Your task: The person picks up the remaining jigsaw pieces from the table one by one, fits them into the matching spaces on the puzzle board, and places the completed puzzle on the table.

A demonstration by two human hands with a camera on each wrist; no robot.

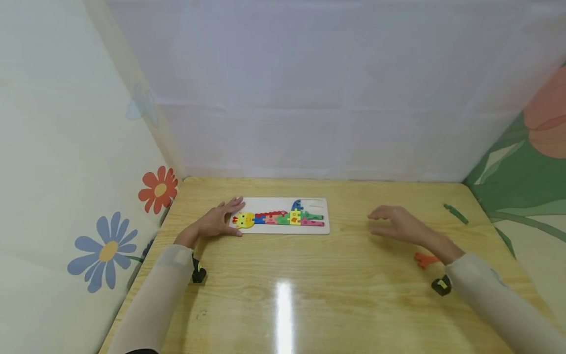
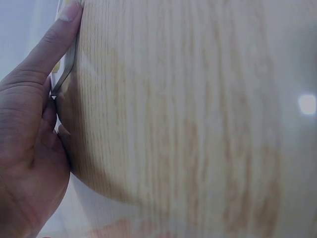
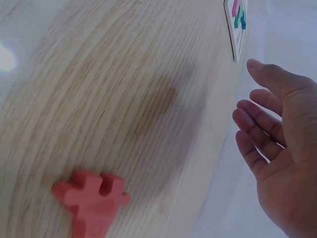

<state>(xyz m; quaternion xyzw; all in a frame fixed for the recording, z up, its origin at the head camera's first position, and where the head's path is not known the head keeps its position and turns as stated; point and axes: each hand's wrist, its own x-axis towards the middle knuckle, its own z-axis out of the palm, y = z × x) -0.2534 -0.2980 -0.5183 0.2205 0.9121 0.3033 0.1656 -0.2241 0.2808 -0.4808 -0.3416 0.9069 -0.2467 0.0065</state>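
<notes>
On the left, the left hand (image 1: 215, 221) straddles the left end of a white giraffe puzzle board (image 1: 269, 205), thumb along the near edge and fingers reaching over the far edge. The grip spans the board's width and has hold of that end, probably to keep it from sliding on the wooden surface (image 1: 353, 280). The board lies flat, far and left of centre, its long side running left to right.

The board serves as the holder for the coloured pieces. From left to right it bears the yellow giraffe head (image 1: 244, 220), a blue neck piece (image 1: 259, 219), red, pink and green sections, a yellow body piece (image 1: 295, 216) with a blue piece (image 1: 297, 205) beyond it, then a green leg (image 1: 313, 216) and a pink leg (image 1: 312, 223). Thin outlines mark its far right corner; how deep the pieces sit, I cannot tell.

Further right, well apart from the board, the right hand (image 1: 398, 223) hovers with a loose, wide grip, fingers gently bent and nothing held. An orange jigsaw piece (image 3: 94, 198) lies near its wrist, on the near side. Farthest right, a slim green puzzle piece (image 1: 455, 213) lies alone; both loose pieces seem set aside within the right hand's easy reach.
</notes>
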